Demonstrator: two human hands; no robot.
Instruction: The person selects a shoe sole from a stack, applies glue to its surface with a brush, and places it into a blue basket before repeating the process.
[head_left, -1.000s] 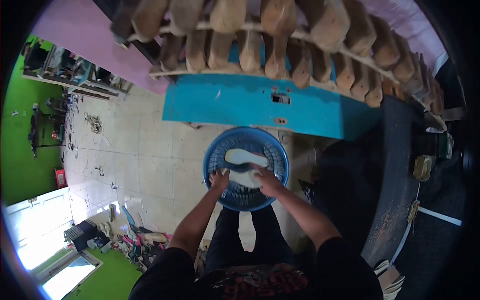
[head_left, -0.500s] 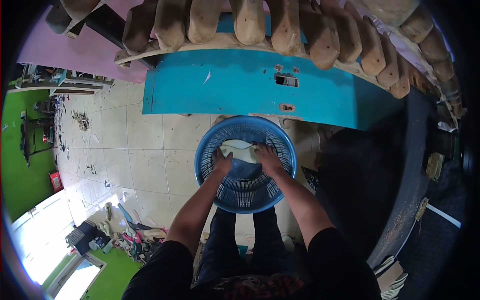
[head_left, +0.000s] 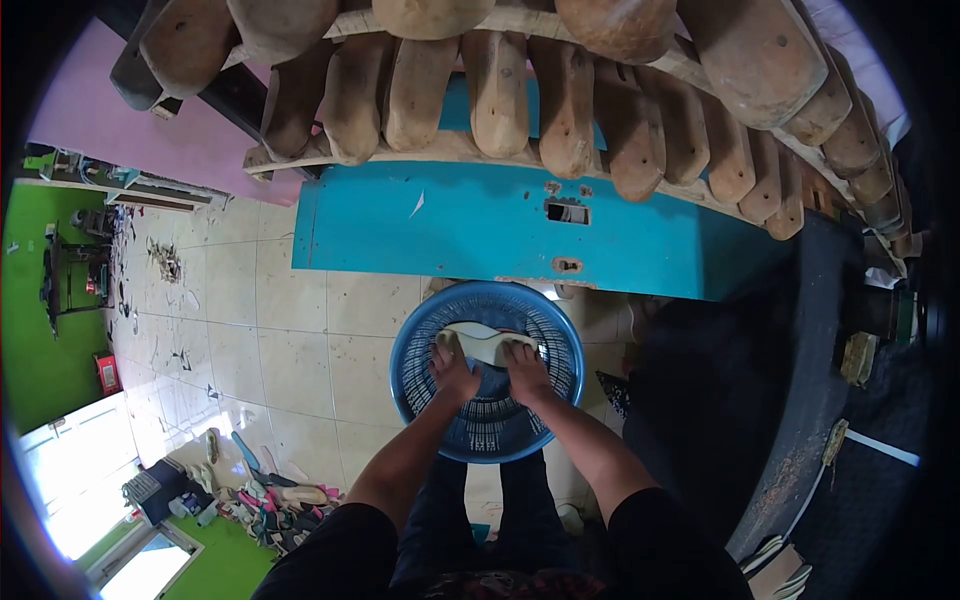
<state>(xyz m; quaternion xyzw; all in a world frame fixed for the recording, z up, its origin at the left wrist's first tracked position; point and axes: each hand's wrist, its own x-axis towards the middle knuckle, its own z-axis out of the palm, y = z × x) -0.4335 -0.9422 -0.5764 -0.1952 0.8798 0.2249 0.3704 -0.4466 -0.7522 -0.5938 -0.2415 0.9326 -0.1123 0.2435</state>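
A cream, sole-shaped piece [head_left: 482, 346], which looks like a shoe sole, lies crosswise in the far half of a round blue plastic basket [head_left: 397, 372]. My left hand [head_left: 457, 373] is closed on its left end, fingers over the pale surface. At the other end, my right hand [head_left: 527, 368] grips it with curled fingers. Slotted basket walls surround both hands, and the basket's near rim is just in front of my legs.
Wooden shoe lasts [head_left: 497, 100] hang in rows on racks above a turquoise board [head_left: 400, 225]. Black material [head_left: 715, 390] covers the right side. Scraps are piled [head_left: 275, 500] on the tiled floor [head_left: 290, 350] at lower left.
The view has shifted, so the basket, board and racks appear lower. My fingers now lie more over the top of the cream sole, which has turned slightly.
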